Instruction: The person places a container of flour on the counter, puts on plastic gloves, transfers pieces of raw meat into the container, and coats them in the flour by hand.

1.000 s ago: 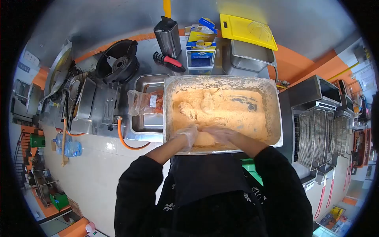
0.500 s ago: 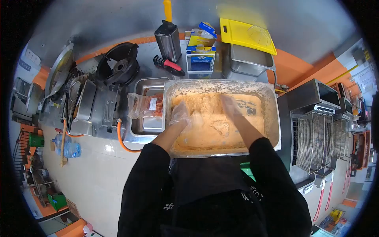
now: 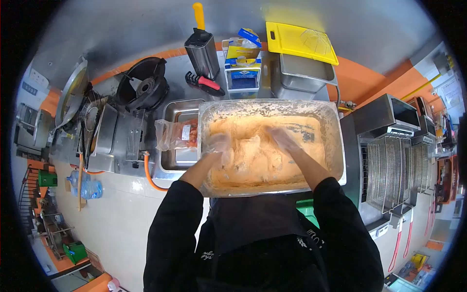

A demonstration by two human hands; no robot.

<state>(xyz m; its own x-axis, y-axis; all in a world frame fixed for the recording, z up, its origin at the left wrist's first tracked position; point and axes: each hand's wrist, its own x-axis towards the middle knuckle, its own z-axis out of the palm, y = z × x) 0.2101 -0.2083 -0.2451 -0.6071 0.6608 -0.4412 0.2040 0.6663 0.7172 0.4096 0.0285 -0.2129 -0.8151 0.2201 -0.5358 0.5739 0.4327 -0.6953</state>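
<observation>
A large metal pan [image 3: 335, 146] holds a pale orange, flour-like powder [image 3: 301, 155], heaped and lumpy in the middle. My left hand [image 3: 219, 144], in a clear plastic glove, is over the powder near the pan's left wall; its fingers are smeared by motion. On the other side of the heap, my right hand [image 3: 284, 139], also gloved, reaches into the powder with fingers stretched out. A coated lump [image 3: 250, 146] shows between the hands, but its kind is hard to make out.
Left of the pan, a plastic bag of reddish meat [image 3: 188, 134] lies in a metal tray [image 3: 168, 158]. Behind stand a knife holder [image 3: 203, 56], a red-handled sharpener [image 3: 206, 83], a blue-yellow box [image 3: 243, 73] and a yellow cutting board [image 3: 296, 41]. Fryer baskets [image 3: 386, 173] are at right.
My left hand has shifted slightly left and down, and my right hand has moved slightly. The powder between them is more heaped and uneven. The camera view has tilted a little.
</observation>
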